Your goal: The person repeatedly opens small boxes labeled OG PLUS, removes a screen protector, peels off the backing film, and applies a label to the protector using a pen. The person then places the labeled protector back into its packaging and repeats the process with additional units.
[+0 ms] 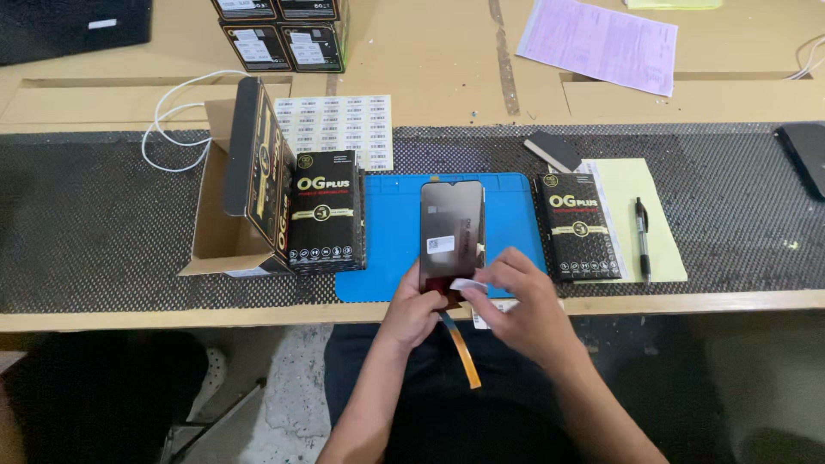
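Workbench, blue mat (395, 258) | my left hand (412, 314) grips phone screen panel (452, 232) upright over mat for access | right hand (516, 305) pinches what looks like white sticker (467, 283) at panel's lower edge.

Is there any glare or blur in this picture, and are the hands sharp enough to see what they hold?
Head view: even, soft light, only faint shadows. The dark screen panel shows a dull reflection, no strong glare. The left hand and right hand are fairly sharp; the small white tab between the fingers is slightly soft. The floor below the bench is dim.
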